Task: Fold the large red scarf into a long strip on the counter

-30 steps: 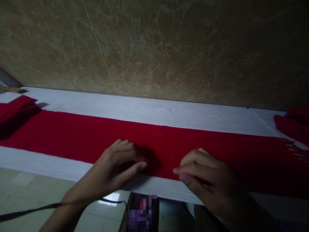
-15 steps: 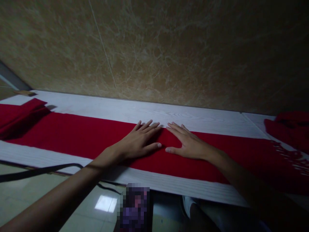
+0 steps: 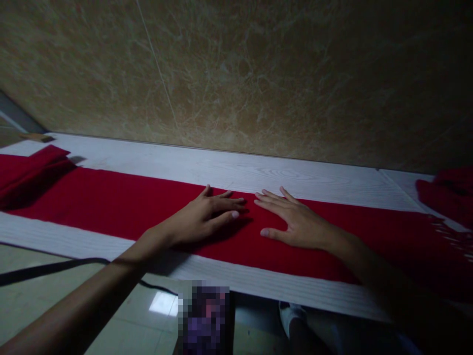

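A long red cloth (image 3: 121, 202) lies stretched along a white wood-grain table (image 3: 207, 165), with white fringe at its right end. Near the middle of the cloth, my left hand (image 3: 201, 217) is spread with fingers apart, palm down, its thumb slightly above the fabric. My right hand (image 3: 295, 222) rests on the cloth just right of it, fingers spread and fingertips near the cloth's far edge. Neither hand holds anything. At the left, a folded part of red cloth (image 3: 37, 170) lies on top of the flat part.
Another bunched red cloth (image 3: 449, 195) sits at the right end. Behind the table rises a marbled wall (image 3: 236, 74). A small wooden piece (image 3: 37, 137) is at the far left corner. Below are a black strap (image 3: 55, 266), a shoe (image 3: 290, 315) and a pixelated object (image 3: 205, 318).
My left hand has shifted slightly left and its thumb has moved away from the right one. My right hand has moved a little right, fingers spread wider. The view has shifted slightly.
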The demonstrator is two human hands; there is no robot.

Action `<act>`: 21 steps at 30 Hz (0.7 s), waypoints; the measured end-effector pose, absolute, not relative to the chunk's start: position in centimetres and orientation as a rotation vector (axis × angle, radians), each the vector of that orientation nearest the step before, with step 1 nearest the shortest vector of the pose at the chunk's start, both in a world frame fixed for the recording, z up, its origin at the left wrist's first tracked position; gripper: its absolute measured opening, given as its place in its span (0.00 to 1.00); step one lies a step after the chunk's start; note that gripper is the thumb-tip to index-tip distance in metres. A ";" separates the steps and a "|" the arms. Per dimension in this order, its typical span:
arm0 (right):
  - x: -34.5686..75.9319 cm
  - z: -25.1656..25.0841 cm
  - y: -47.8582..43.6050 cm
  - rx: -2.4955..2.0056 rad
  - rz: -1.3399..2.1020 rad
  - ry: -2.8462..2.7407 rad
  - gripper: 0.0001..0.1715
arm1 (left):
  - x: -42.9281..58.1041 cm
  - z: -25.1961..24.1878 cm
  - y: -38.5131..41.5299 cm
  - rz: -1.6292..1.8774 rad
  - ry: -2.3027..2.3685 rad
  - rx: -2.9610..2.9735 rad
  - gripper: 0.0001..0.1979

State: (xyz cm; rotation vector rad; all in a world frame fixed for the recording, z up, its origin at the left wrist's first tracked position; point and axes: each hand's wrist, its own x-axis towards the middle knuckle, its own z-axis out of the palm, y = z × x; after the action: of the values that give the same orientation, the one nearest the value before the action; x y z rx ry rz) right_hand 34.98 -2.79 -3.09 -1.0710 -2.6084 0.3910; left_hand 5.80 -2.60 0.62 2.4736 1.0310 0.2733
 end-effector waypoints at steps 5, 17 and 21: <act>33.7 -2.6 -2.7 -1.126 0.323 -2.561 0.38 | 7.4 0.0 -2.1 0.471 1.293 2.488 0.23; 33.3 -3.5 -3.0 -1.098 0.397 -2.711 0.55 | 6.6 -0.8 -3.1 0.073 1.140 2.629 0.38; 33.2 -3.0 -3.0 -1.119 0.436 -2.753 0.64 | 5.6 -0.6 -4.3 0.062 1.052 2.671 0.38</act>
State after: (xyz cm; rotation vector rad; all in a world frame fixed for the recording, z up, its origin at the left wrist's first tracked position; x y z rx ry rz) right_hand 33.19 -2.99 -2.96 -1.1186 -2.7526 0.4362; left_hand 5.64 -4.29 -0.61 2.6714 1.0516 0.0619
